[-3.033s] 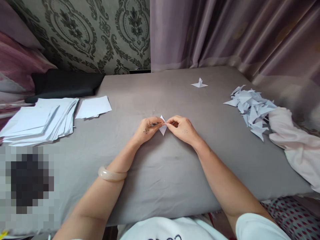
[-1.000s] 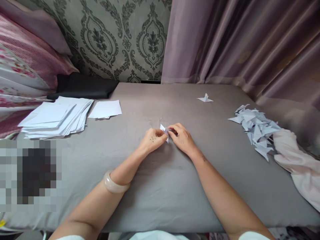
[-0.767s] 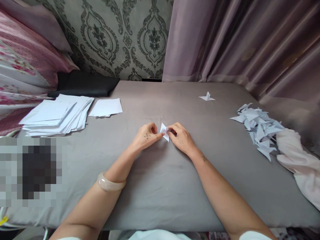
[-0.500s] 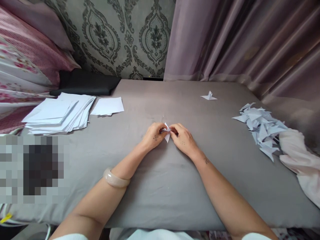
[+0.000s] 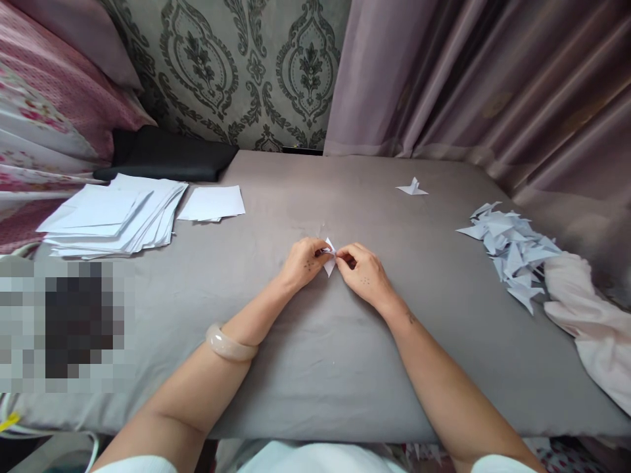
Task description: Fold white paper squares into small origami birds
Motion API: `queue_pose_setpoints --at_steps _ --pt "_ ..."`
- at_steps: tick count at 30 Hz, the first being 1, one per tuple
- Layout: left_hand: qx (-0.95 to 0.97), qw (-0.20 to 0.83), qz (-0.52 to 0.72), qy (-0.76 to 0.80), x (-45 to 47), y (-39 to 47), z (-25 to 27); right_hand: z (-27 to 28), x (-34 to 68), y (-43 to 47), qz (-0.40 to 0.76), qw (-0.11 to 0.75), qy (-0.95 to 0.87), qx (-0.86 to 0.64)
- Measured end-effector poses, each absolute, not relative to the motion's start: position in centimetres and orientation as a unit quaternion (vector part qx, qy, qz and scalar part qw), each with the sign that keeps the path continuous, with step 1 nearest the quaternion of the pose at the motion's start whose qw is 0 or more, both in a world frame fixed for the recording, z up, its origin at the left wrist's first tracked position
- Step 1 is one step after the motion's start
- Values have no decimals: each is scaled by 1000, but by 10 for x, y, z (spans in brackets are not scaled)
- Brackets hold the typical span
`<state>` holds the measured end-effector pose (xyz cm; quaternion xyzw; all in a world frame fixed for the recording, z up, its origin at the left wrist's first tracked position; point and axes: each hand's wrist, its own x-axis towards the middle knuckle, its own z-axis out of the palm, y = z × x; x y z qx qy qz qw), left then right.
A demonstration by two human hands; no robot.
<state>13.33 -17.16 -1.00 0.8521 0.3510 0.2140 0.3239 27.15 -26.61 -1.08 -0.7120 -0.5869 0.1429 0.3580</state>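
Observation:
Over the middle of the grey-covered table (image 5: 276, 394), a small folded white paper crane (image 5: 330, 265) is pinched between both hands. My left hand (image 5: 306, 263) is closed on its left side, thumb and fingertips together. From the right, my right hand (image 5: 362, 269) grips the crane's right edge between thumb and forefinger. Its two pointed wings stick out, one away from me and one toward me; the fingers hide the rest. Another folded paper crane (image 5: 413, 187) rests alone farther back, right of the hands.
At the left lies a thick stack of white paper sheets (image 5: 118, 217), with a smaller stack (image 5: 211, 202) beside it. A heap of paper cranes (image 5: 513, 243) sits at the right, against a pale cloth (image 5: 572, 289). A black folded item (image 5: 167, 154) lies at the back left.
My right hand has shifted very slightly to the right along the crane's edge. Both hands stay closed on it; the view has tilted a little.

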Motion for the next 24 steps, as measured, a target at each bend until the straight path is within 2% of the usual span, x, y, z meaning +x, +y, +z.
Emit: queue_pose_setpoints --at_steps 14,24 --pt "883 291 222 294 129 -166 -21 14 266 -249 242 332 -483 -774" --pt "871 335 218 284 128 -165 -14 20 276 -239 406 341 -380 -758"
